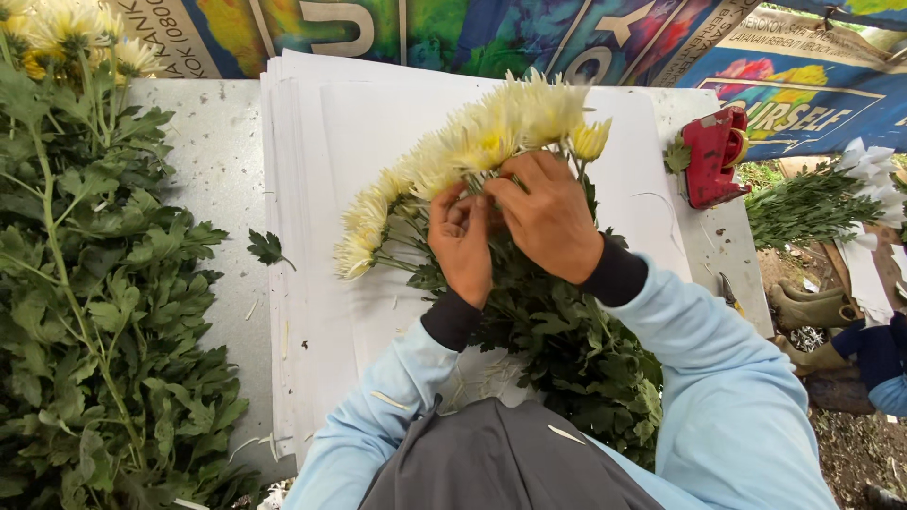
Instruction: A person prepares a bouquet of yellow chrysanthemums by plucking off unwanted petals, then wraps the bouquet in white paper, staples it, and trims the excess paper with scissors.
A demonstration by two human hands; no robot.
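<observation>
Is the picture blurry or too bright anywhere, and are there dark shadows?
Head view: soft, even daylight, no hard shadows; the stack of white paper looks nearly washed out; the yellow chrysanthemums and both hands, left hand and right hand, are sharp; the table edges bend slightly from the wide lens.

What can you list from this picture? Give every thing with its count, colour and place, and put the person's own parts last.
flower bunch: one, pale yellow blooms with green leaves, on the paper under the hands
paper stack: one, white, centre of the table
table: one, grey
loose stems: one pile, green, left
tape dispenser: one, red, right of the paper
fallen leaf: one, green, at the paper's left edge
left hand: on the stems
right hand: on the stems
</observation>
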